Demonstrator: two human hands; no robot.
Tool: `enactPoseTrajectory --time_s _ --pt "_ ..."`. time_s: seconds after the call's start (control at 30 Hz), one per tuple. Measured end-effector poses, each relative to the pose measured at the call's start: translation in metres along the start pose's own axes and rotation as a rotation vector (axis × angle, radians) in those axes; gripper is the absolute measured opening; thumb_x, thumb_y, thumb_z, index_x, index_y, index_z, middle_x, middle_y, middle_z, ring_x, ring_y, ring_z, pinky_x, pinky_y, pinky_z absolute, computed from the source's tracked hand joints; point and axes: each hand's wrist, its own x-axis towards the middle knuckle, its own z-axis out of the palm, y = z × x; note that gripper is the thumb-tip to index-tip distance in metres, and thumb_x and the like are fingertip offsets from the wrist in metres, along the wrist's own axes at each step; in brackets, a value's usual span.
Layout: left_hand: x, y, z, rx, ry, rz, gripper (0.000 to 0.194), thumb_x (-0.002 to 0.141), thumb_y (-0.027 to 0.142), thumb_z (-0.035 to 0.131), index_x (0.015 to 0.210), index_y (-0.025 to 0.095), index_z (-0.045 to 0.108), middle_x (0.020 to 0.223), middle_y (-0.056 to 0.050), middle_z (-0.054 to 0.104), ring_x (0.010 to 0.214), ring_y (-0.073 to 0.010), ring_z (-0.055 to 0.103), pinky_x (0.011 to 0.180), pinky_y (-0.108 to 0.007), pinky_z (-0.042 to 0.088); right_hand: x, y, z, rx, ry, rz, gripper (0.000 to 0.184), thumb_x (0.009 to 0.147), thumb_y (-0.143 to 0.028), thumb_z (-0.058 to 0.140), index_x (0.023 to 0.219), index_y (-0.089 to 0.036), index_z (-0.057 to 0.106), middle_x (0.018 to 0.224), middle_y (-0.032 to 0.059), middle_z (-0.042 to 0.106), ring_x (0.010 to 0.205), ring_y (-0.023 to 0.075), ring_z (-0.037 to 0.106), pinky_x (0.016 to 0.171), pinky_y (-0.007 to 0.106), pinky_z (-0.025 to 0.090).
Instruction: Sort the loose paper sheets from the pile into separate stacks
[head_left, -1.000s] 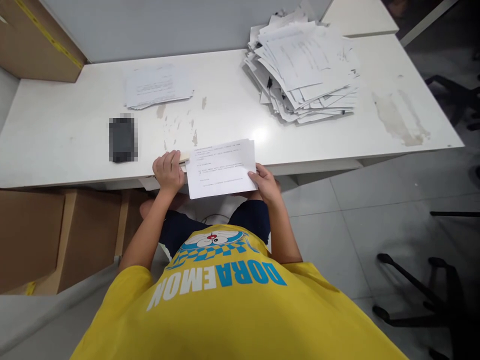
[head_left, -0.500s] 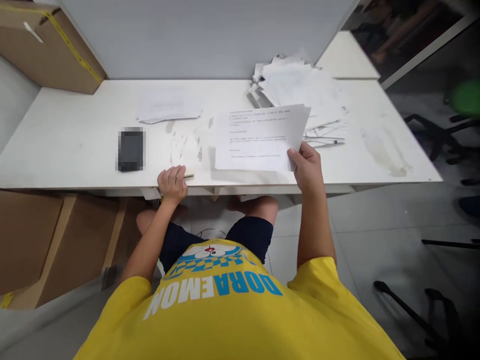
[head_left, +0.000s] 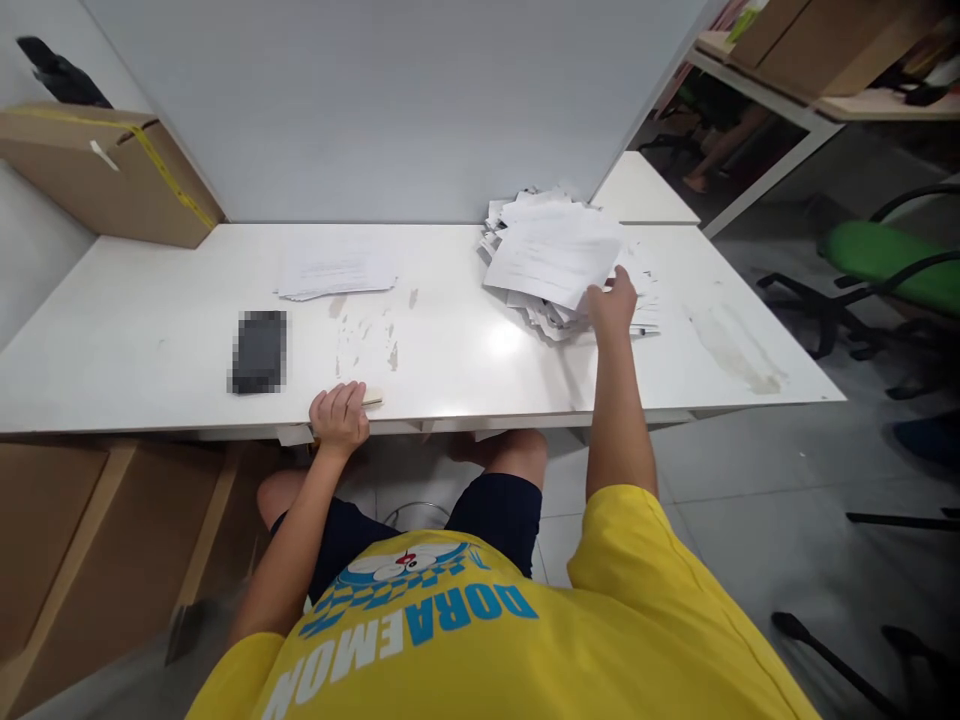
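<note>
At the desk's front edge my left hand (head_left: 340, 418) is closed, its fingers curled. A small pale flat thing (head_left: 373, 397) with a dark line sticks out beside those fingers; its kind does not show. My right hand (head_left: 615, 300) is over the right side of the messy paper pile (head_left: 551, 315), thumb and fingers apart. A printed sheet of paper (head_left: 555, 250) lies on top of the pile, its right edge beside my thumb. Further left is a neater stack of printed paper (head_left: 337, 270). A blurred dark rectangular object (head_left: 259, 352) lies in front of it.
The white desk (head_left: 442, 340) carries brownish stains. A cardboard box (head_left: 112, 175) stands at its back left; more cardboard (head_left: 150, 550) is below. A grey panel (head_left: 405, 110) rises behind. To the right are a green chair (head_left: 892, 260) and another person's leg (head_left: 712, 160).
My right hand has carried the printed paper away from me onto the pile, and its fingers have parted. My left hand stays at the desk edge. The view has tilted upward.
</note>
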Motion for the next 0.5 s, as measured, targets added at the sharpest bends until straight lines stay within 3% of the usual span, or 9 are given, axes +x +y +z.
enactPoseTrajectory --time_s 0.1,0.17,0.2,0.27,0.37,0.43,0.5 --pt "-0.002 -0.004 0.003 0.049 0.051 0.030 0.045 0.084 0.050 0.043 0.110 0.025 0.071 0.103 -0.014 0.074 0.103 -0.0312 0.065 0.100 -0.050 0.037 -0.034 -0.012 0.012 -0.174 0.307 -0.044 0.053 0.078 -0.032 0.063 0.130 -0.028 0.056 0.129 0.0118 0.054 0.132 0.0347 0.043 0.117 0.060 0.022" --pt "-0.003 -0.007 0.005 0.045 0.066 0.049 0.045 0.085 0.050 0.043 0.110 0.025 0.071 0.102 -0.014 0.074 0.102 -0.0313 0.065 0.100 -0.051 0.036 -0.070 -0.024 0.037 -0.190 0.278 -0.100 0.043 0.086 -0.034 0.053 0.128 -0.028 0.056 0.125 0.0100 0.056 0.120 0.0308 0.052 0.112 0.057 0.033" --pt "-0.003 -0.008 0.005 0.041 0.065 0.057 0.045 0.085 0.050 0.042 0.109 0.025 0.071 0.102 -0.015 0.074 0.101 -0.0315 0.065 0.099 -0.051 0.036 -0.089 -0.030 0.055 -0.179 0.211 -0.095 0.039 0.089 -0.035 0.048 0.126 -0.027 0.056 0.123 0.0100 0.058 0.114 0.0293 0.055 0.108 0.056 0.038" --pt "-0.003 -0.008 0.006 0.048 0.062 0.059 0.046 0.086 0.051 0.041 0.109 0.024 0.071 0.100 -0.015 0.073 0.100 -0.0314 0.065 0.099 -0.051 0.036 -0.123 -0.042 0.098 -0.156 -0.080 -0.076 0.038 0.091 -0.037 0.043 0.125 -0.026 0.056 0.122 0.0106 0.061 0.107 0.0282 0.057 0.100 0.052 0.046" --pt "-0.001 -0.007 0.005 0.083 0.079 0.049 0.048 0.087 0.053 0.038 0.107 0.024 0.071 0.098 -0.015 0.073 0.099 -0.0308 0.065 0.098 -0.050 0.037 -0.148 -0.058 0.164 -0.246 -0.502 -0.174 0.044 0.091 -0.035 0.043 0.130 -0.018 0.053 0.135 0.0154 0.056 0.121 0.0307 0.051 0.106 0.049 0.041" --pt "0.001 -0.006 0.004 0.097 0.095 0.056 0.049 0.088 0.054 0.038 0.107 0.024 0.071 0.097 -0.015 0.074 0.099 -0.0304 0.066 0.097 -0.050 0.038 -0.147 -0.066 0.202 -0.369 -0.616 -0.232 0.050 0.090 -0.033 0.044 0.136 -0.013 0.048 0.145 0.0184 0.048 0.133 0.0336 0.041 0.112 0.050 0.033" --pt "0.001 -0.004 0.003 0.114 0.104 0.070 0.049 0.089 0.053 0.037 0.107 0.024 0.072 0.096 -0.015 0.074 0.098 -0.0300 0.067 0.096 -0.049 0.039 -0.136 -0.071 0.235 -0.476 -0.649 -0.244 0.056 0.092 -0.034 0.044 0.142 -0.011 0.040 0.154 0.0186 0.038 0.142 0.0343 0.031 0.116 0.051 0.025"
